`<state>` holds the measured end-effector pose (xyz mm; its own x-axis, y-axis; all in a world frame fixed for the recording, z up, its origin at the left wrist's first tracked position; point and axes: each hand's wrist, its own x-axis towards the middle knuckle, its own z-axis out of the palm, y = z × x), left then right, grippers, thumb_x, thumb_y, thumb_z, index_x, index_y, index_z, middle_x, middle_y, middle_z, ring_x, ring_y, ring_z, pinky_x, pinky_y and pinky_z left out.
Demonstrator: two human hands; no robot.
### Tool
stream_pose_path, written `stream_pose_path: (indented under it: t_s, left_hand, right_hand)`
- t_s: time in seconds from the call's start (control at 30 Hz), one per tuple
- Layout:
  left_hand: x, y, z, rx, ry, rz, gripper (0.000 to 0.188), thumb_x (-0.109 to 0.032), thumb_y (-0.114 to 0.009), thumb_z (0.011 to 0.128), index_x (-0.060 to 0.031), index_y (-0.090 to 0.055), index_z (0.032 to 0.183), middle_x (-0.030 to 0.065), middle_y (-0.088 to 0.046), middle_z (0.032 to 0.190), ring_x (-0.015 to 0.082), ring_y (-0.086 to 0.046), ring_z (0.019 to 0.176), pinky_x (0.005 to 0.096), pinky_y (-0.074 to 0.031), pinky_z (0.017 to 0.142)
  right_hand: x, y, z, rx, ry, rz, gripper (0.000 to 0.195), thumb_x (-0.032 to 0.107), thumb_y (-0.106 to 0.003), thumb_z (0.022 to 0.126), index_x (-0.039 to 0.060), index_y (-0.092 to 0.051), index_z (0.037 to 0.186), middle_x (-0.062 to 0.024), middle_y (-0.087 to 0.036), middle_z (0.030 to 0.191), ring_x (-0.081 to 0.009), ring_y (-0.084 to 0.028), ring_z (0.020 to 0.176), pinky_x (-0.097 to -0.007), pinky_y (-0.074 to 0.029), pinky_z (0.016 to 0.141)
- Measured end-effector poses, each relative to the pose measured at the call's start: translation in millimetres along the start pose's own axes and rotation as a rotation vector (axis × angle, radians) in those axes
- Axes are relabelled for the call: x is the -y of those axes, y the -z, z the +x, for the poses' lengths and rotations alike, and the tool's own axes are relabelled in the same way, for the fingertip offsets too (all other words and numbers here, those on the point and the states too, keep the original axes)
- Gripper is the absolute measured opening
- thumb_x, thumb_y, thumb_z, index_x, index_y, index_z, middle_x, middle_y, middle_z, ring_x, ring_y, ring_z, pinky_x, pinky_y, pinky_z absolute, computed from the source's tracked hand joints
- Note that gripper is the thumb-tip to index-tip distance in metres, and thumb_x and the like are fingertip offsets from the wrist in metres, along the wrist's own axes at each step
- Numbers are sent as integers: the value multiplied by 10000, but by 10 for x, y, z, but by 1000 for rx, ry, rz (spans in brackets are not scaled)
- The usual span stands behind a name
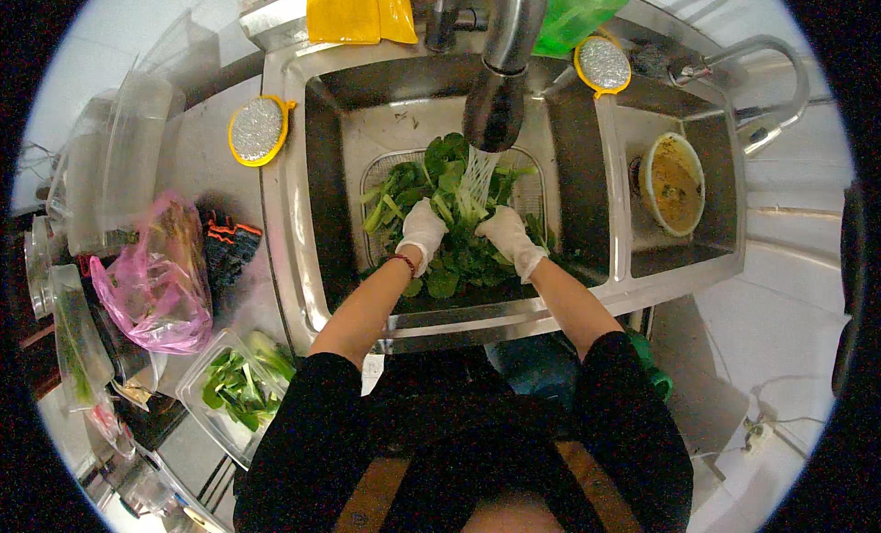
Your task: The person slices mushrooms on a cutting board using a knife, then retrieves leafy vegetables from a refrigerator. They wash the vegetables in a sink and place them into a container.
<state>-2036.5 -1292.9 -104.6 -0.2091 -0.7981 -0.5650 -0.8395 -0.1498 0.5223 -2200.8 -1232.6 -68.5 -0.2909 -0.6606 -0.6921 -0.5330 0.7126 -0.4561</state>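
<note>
Both my hands wear pale, thin gloves and are in the large steel sink basin point(578, 189). My left hand point(422, 229) grips leafy greens point(447, 168) on their left side. On the right, my right hand point(508, 231) closes around stems of the same greens. Beneath the bunch lies a wire mesh basket point(528, 163), its rim showing at the back and sides. Water sprays from the dark faucet head point(493, 117) onto the stalks between my hands. Leaves hide some of my fingertips.
A smaller basin to the right holds a soiled bowl point(673, 185). Yellow-rimmed scrubbing pads point(257, 130) lie on the left counter and the divider. Left are a pink plastic bag point(158, 285) and a clear container point(206, 388) of greens. A green bottle point(581, 17) stands behind the faucet.
</note>
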Motion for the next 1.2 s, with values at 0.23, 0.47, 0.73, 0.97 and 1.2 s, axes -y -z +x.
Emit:
stream_pose_path:
  t_s: [0.23, 0.47, 0.73, 0.97, 1.2]
  left_hand:
    - [-158, 575, -277, 273, 5, -216, 504, -226, -760, 632, 23, -556, 1019, 162, -632, 918, 296, -608, 832, 357, -475, 717]
    - [-751, 1031, -972, 217, -21, -363, 494, -252, -715, 684, 29, -552, 1056, 148, -629, 954, 236, -610, 832, 318, -470, 728]
    - [-363, 1017, -763, 79, -215, 252, 997, -374, -727, 667, 72, -150, 1347, 286, -137, 1396, 360, -289, 1259, 354, -317, 1007]
    - [120, 649, -199, 16, -78, 285, 1223, -420, -775, 575, 37, 40, 1364, 280, -63, 1411, 385, -231, 1273, 369, -304, 1018]
    - [167, 96, -37, 94, 131, -349, 891, -267, -735, 612, 96, -181, 1208, 261, -533, 1030, 345, -572, 898, 382, -469, 789]
  right_hand:
    - [327, 452, -508, -90, 134, -105, 381, 267, -670, 627, 3, -614, 895, -212, -624, 861, -368, -594, 853, -402, -472, 778]
    - [309, 453, -577, -172, 172, -126, 480, 287, -652, 647, -10, -569, 1015, -208, -608, 968, -360, -575, 927, -391, -457, 805]
    - [426, 510, -796, 217, 152, 280, 670, 338, -665, 675, 14, -458, 1224, -167, -607, 1026, -307, -586, 945, -357, -453, 824]
    - [291, 125, -250, -188, 127, -276, 1083, 443, -744, 599, -40, -142, 1359, -242, -357, 1314, -333, -433, 1166, -373, -360, 967]
    - [182, -260, -23, -34, 174, 145, 934, 296, -706, 658, -93, -168, 1314, -210, -586, 1037, -291, -569, 985, -363, -455, 828]
